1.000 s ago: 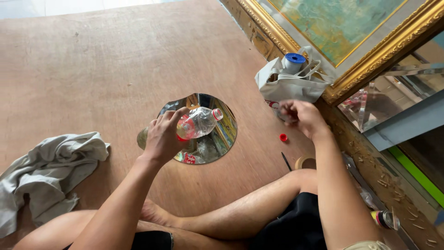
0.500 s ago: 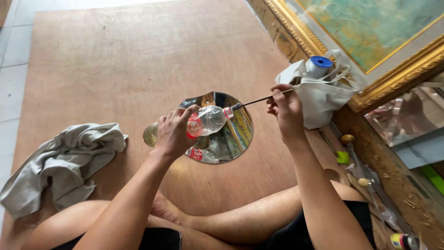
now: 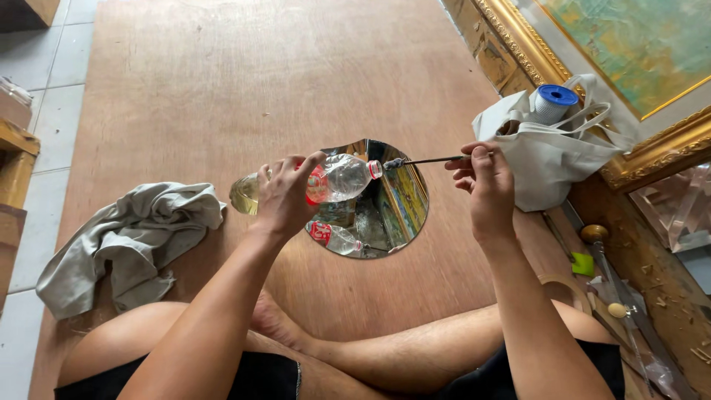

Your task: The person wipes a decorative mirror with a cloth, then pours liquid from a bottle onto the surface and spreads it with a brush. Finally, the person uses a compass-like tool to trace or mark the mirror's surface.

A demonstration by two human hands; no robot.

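Observation:
My left hand point(image 3: 285, 196) grips a clear plastic bottle point(image 3: 337, 179) with a red label, held nearly level over a round mirror point(image 3: 396, 204) that lies on the brown board. Yellowish liquid sits in the bottle's base end. My right hand point(image 3: 481, 181) pinches a thin dark-handled tool point(image 3: 426, 160), seemingly a small brush, whose tip is at the bottle's open mouth. The mirror reflects the bottle.
A crumpled grey cloth point(image 3: 129, 241) lies at the left. A white cloth bag point(image 3: 548, 159) with a blue-capped roll stands at the right, against a gold picture frame point(image 3: 592, 89). Tools point(image 3: 615, 289) lie along the right edge. My crossed legs fill the bottom.
My right hand picked up the thin tool from the right side and brought its tip to the bottle's mouth. The bottle stayed over the mirror.

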